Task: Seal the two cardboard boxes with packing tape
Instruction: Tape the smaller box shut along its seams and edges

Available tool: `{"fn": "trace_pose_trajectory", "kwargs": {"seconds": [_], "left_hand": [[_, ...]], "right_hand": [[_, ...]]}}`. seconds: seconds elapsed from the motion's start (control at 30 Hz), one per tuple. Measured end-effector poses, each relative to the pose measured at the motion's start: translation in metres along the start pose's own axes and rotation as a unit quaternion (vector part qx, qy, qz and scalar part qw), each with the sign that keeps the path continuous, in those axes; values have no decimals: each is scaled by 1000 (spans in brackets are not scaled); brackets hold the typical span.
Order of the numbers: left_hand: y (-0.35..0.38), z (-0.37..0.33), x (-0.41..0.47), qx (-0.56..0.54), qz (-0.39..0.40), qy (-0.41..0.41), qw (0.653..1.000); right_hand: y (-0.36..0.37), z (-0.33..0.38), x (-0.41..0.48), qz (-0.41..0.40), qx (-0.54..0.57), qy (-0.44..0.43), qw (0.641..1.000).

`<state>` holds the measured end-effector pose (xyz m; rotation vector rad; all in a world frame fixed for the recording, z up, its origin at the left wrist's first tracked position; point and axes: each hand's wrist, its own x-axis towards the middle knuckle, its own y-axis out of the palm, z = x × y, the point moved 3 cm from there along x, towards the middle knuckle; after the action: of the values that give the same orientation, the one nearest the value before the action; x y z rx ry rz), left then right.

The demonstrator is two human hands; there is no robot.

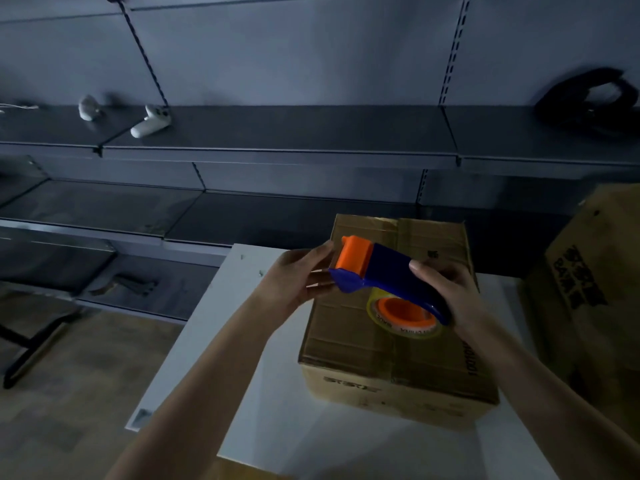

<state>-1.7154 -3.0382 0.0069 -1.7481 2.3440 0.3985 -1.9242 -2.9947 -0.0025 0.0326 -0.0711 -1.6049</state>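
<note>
- Blue plastic fills the right hand: its fingers are curled round the rear handle of the tape dispenser, and the thumb lies on top of the handle.
- At the front, the left hand holds the same tool. The thumb is up beside the orange head, and the fingers are bent under the blue nose, so the front end is held between them.
- Between the two hands the dispenser is tilted, with the orange head higher and to the left and the handle lower and to the right.
- Under the blue body hangs the tape roll, yellowish with an orange core. It is just above the box top; I cannot tell whether it touches.
- Directly below the hands is the cardboard box, with its flaps closed. A glossy band runs along the middle seam and may be tape, but the light is too dim to be sure.
- This box stands on a white table, toward the far right part of it.
- On the right, near the first, stands a second cardboard box, taller, with dark printed characters on its side.
- Behind the table are dark metal shelves on a grey wall.
- On the upper shelf at the left lies a white controller, and a black object, blurred, is at the far right.
- Below, at the left, is a wooden floor.
</note>
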Motion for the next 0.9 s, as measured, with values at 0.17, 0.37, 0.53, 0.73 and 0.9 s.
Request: {"fn": "trace_pose_trajectory", "kwargs": {"seconds": [0.17,0.37,0.53,0.73,0.9], "left_hand": [[-12,3,4,10,16,-22,1000],[-19,3,2,10,66,-35,997],[-30,2,1,13,49,-8,999],[-46,0,-5,7,80,42,996],[-58,-1,-10,-29,110,78,990]], "right_hand": [[4,-5,2,28,-12,-22,999],[10,-11,2,30,-32,-9,999],[20,-21,3,25,0,14,1000],[33,-30,0,-20,117,110,987],[46,-46,1,-31,241,182,953]]}}
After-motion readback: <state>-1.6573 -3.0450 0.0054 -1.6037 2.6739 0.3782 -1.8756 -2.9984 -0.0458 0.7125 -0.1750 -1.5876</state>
